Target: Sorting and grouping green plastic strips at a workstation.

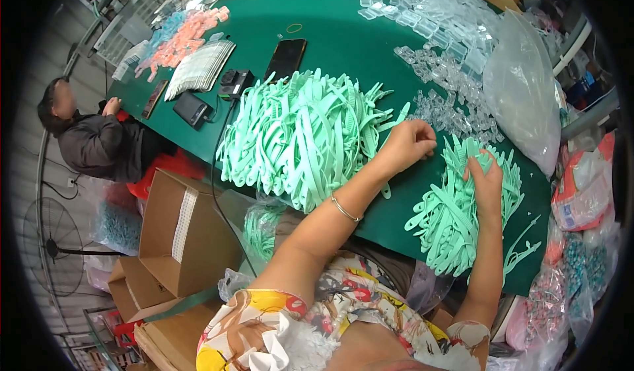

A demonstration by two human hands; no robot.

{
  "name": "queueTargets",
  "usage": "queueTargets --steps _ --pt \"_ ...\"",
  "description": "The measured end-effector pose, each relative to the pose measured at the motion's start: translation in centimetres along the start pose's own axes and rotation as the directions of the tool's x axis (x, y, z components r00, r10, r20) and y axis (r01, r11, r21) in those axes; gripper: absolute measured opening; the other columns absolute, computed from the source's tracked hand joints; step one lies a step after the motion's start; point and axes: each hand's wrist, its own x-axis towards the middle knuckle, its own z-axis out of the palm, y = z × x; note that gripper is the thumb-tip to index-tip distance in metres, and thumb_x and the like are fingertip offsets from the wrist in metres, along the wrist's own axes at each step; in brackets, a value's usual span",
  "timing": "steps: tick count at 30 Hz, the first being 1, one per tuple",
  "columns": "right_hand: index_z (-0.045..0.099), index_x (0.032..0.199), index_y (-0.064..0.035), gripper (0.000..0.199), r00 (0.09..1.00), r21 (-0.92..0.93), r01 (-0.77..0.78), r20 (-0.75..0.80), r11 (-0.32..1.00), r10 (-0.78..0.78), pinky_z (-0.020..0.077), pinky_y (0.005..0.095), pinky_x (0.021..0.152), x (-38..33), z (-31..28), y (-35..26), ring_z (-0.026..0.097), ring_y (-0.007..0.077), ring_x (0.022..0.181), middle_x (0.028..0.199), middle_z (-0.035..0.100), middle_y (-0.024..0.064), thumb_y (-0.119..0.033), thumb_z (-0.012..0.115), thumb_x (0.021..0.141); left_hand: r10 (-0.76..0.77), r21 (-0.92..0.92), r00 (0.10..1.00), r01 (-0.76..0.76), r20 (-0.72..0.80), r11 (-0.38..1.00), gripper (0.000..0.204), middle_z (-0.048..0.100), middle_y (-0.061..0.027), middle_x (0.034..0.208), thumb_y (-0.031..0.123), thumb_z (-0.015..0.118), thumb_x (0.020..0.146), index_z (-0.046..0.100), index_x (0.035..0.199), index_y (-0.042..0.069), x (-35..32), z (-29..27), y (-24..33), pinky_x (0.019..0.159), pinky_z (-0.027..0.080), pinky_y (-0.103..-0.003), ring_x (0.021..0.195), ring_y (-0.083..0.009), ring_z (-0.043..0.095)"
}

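Because the right hand (pixel 487 185) has its grip spread over the smaller pile of mint-green plastic strips (pixel 449 222) on the counter (pixel 396 216), ease crossing pieces apart gently, and let the left hand (pixel 411 145), curled, though whether on anything I cannot tell, avoid snagging the larger pile (pixel 304 136).

Smooth plastic strips (pixel 307 136), glossy plastic bag (pixel 522 87), cardboard box (pixel 157 232)

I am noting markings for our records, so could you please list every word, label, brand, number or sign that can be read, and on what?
No text can be read.
Red and white bag at the right: print too small and blurred to read.
Cardboard flap at lower left: small dark mark, too blurred to read.
Black phone: dark screen, no readable text.
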Motion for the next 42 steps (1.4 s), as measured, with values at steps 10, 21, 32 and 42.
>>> queueTargets --steps 10,21,32,42 --pt "0.056 0.098 0.0002 0.018 0.997 0.029 0.067 0.032 0.997 -0.068 0.0335 0.0188 0.056 0.6 0.1 0.7 0.045 0.0051 0.06 0.067 0.052 -0.0014 -0.014 0.058 0.086 -0.155 -0.666 0.963 0.266 0.222 0.697 0.012 0.063 -0.009 0.082 0.0 0.066 0.076 0.06 0.086 -0.002 0.1 0.5 0.4 0.072 0.052 -0.026 0.078 -0.0186 0.064" --pt "0.058 0.094 -0.0005 0.019 0.999 -0.065 0.024 -0.033 0.998 -0.026 0.0363 0.0187 0.053 -0.8 -0.9 1.0 0.046 0.0044 0.057 0.067 0.053 -0.0015 -0.014 0.064 0.081 -0.17 -0.752 0.954 0.299 0.247 0.587 0.013 0.062 -0.008 0.082 -0.001 0.065 0.075 0.057 0.086 0.002 -0.2 2.4 0.0 0.071 0.052 -0.026 0.078 -0.0177 0.063" --pt "0.06 0.085 -0.0017 0.014 0.994 -0.097 0.109 0.012 0.989 -0.108 0.0402 0.0214 0.056 0.3 0.5 0.8 0.048 0.0039 0.062 0.068 0.057 -0.003 -0.012 0.066 0.078 -0.199 -0.765 0.938 0.345 0.282 0.543 0.014 0.063 -0.0072 0.088 0.002 0.063 0.079 0.058 0.092 0.004 0.5 1.3 -0.4 0.071 0.053 -0.028 0.082 -0.0177 0.063" --pt "0.059 0.082 -0.0022 0.015 0.985 -0.155 0.172 0.032 0.973 -0.169 0.0383 0.0212 0.054 0.3 -0.2 1.3 0.045 0.0033 0.06 0.065 0.054 -0.0037 -0.014 0.067 0.078 -0.181 -0.754 0.94 0.34 0.289 0.562 0.017 0.064 -0.0082 0.087 0.002 0.064 0.078 0.057 0.094 0.003 0.2 1.8 -0.1 0.072 0.053 -0.027 0.082 -0.0171 0.063"
